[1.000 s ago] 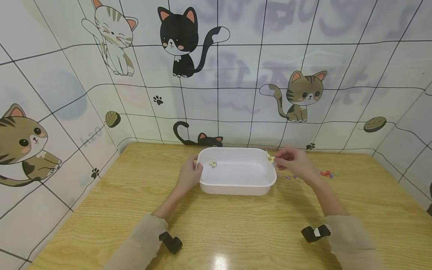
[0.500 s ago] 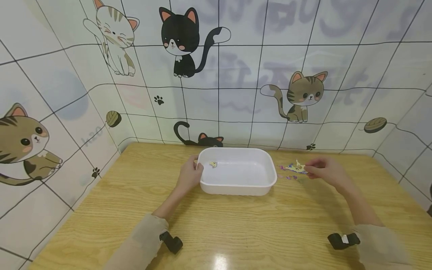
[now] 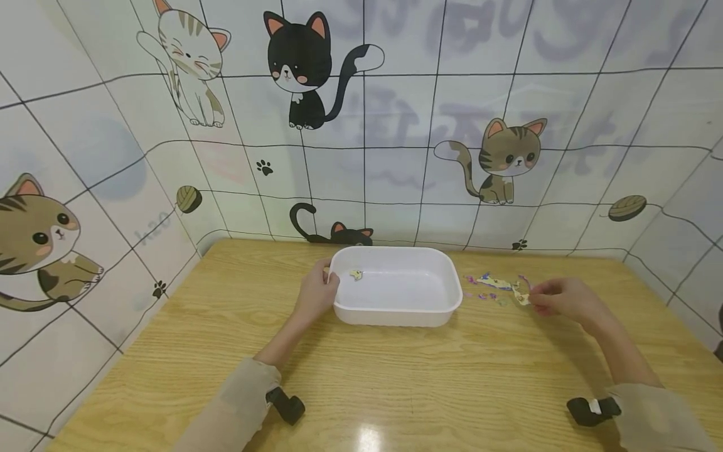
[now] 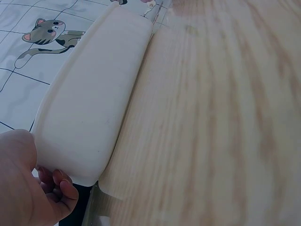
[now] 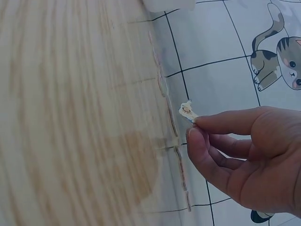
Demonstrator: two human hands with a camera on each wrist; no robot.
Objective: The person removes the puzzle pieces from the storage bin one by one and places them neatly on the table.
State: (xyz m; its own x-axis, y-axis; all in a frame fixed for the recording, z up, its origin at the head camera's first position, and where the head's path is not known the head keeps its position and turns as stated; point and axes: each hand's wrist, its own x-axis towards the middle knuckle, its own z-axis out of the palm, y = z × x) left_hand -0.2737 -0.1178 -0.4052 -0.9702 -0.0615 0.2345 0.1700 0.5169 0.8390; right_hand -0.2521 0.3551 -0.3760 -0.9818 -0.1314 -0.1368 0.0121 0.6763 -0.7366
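Observation:
A white plastic tray [image 3: 398, 319] sits on the wooden table, seen from its outer side in the left wrist view [image 4: 89, 94]. My left hand [image 3: 316, 292] grips its left end, thumb at the rim and fingers curled against the outside. One small cream cutout [image 3: 356, 275] lies inside, near that end. To the right of the tray, my right hand [image 3: 570, 302] pinches a small flat cream piece with dark markings [image 5: 187, 111] between thumb and forefinger. A cream and blue strip [image 3: 494, 282] lies just left of those fingertips.
Several small purple bits [image 3: 487, 295] are scattered on the table between the tray and my right hand. Behind the table [image 3: 395, 376] rises a cat-patterned sheet [image 3: 395, 157], which also covers both sides.
My right hand has moved from the tray's right rim out over the table to the right, still pinching a cream piece. Red and green bits there are now hidden. My left hand stays put.

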